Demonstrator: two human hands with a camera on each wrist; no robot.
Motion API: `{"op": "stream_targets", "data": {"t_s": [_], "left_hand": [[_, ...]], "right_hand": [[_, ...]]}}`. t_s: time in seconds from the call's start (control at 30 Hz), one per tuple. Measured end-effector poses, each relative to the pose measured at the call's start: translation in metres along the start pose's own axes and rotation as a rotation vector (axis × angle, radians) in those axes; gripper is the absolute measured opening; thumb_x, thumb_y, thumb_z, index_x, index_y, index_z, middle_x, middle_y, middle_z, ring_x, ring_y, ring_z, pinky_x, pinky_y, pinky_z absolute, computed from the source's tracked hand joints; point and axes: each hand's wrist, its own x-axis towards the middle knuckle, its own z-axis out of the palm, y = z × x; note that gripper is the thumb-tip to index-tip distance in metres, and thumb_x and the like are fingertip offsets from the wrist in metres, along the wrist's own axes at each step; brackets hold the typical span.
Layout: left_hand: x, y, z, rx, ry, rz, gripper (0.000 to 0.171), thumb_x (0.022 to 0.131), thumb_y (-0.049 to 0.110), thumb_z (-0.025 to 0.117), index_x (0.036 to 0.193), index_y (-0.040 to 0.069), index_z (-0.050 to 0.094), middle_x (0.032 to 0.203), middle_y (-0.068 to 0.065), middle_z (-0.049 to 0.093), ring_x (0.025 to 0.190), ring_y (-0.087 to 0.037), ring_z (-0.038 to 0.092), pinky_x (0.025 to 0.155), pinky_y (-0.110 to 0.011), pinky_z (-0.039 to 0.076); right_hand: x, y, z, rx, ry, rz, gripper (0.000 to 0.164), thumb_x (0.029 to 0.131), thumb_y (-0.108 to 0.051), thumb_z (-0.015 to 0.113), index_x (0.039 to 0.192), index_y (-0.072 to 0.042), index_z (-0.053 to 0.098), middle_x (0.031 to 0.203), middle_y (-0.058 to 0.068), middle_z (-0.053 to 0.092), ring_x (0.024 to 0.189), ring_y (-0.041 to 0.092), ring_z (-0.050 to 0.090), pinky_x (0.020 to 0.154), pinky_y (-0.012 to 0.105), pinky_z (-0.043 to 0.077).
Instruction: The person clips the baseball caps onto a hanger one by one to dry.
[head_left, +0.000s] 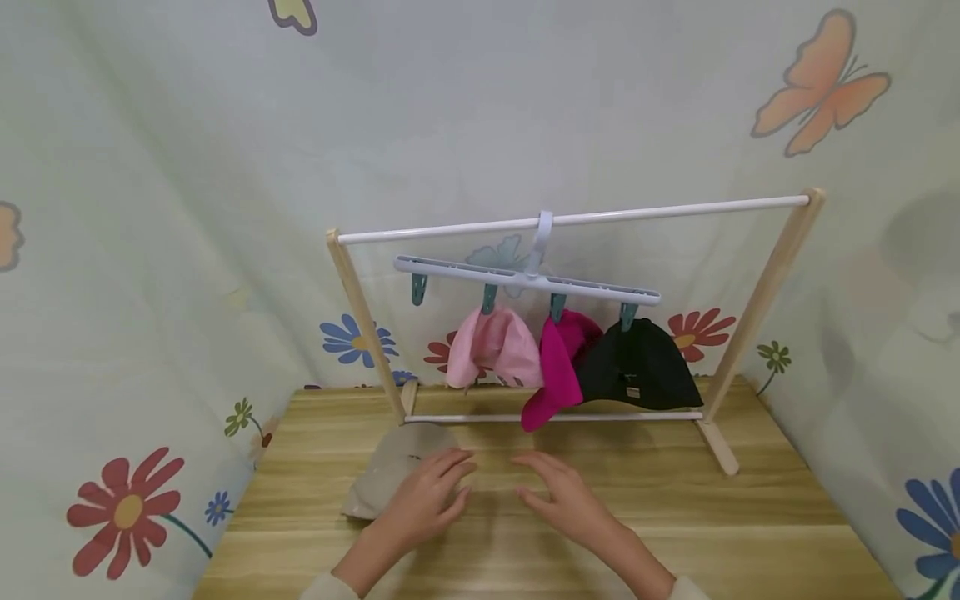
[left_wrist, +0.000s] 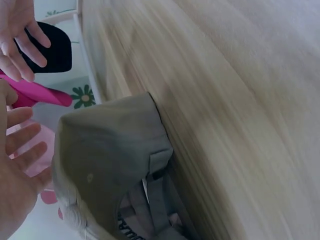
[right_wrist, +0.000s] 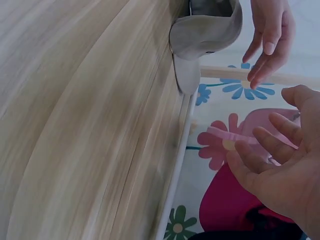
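Observation:
A beige-grey baseball cap lies on the table at the foot of the rack's left side; the left wrist view shows its hollow inside and back strap. My left hand hovers beside its right edge, fingers extended and holding nothing. Across a gap, my right hand is held over the table with its fingers spread and nothing in them. Behind both hands, a pale hanger with teal clips carries a pink cap, a magenta cap and a black cap.
The hanger hooks over the white top bar of a wooden-legged rack. Its leftmost clip holds nothing. A lower bar runs just above the wood-grain table. A curtain printed with flowers and butterflies surrounds the table.

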Motion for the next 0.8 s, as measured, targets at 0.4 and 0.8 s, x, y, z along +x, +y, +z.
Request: {"op": "stream_targets", "data": {"t_s": [0.4,0.8], "left_hand": [[-0.012,-0.011,-0.019,0.08,-0.034,-0.029,0.045,0.088,0.033,0.074,0.125,0.008,0.067,0.133,-0.011,0.064,0.123,-0.03,0.059,0.097,-0.048,0.052],[-0.036,-0.019,-0.033,0.121,-0.04,-0.049,0.058,0.081,0.039,0.084,0.126,0.006,0.068,0.133,-0.011,0.064,0.122,-0.032,0.06,0.1,-0.05,0.051]], "right_hand": [[0.014,-0.011,0.027,0.091,-0.07,0.003,0.041,0.095,-0.019,0.072,0.134,-0.01,0.062,0.139,0.01,0.06,0.129,0.032,0.056,0.105,0.051,0.048],[0.022,-0.016,0.049,0.106,-0.112,-0.05,0.045,0.093,-0.016,0.074,0.135,-0.007,0.061,0.14,0.014,0.059,0.131,0.034,0.054,0.108,0.05,0.046]]}}
